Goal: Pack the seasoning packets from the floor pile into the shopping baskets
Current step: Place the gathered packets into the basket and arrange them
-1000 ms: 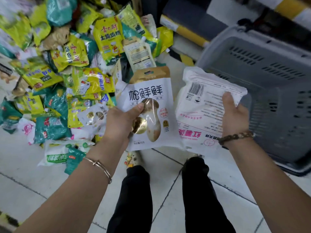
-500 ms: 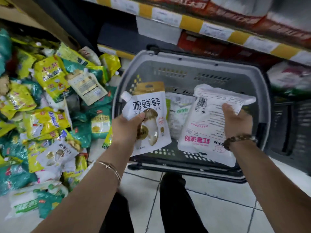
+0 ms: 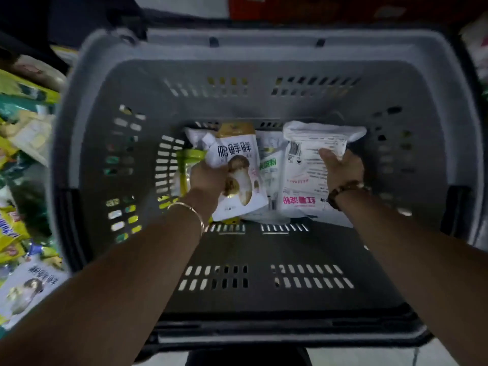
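Item: grey shopping basket, slotted walls and floor, seen from above and filling most of the view. Contents, far half: several seasoning packets lying on the floor of the basket, among them a green-and-white packet in the middle and a pouch with a lime-green cap at the left wall. Left hand: inside the basket, fingers curled round the left edge of a white mushroom pouch (gold top, corner spout, black lettering), held face up over the packets beneath. Right hand: also inside, thumb on top, gripping a white packet with a barcode and pink lettering, its far end folded up near the back wall; whether either held packet rests on those below cannot be told. Wrists: thin gold bangle on the left, beaded bracelet on the right. Outside, left of the basket: floor pile of yellow, green and white packets, blurred, including a second mushroom pouch at lower left.
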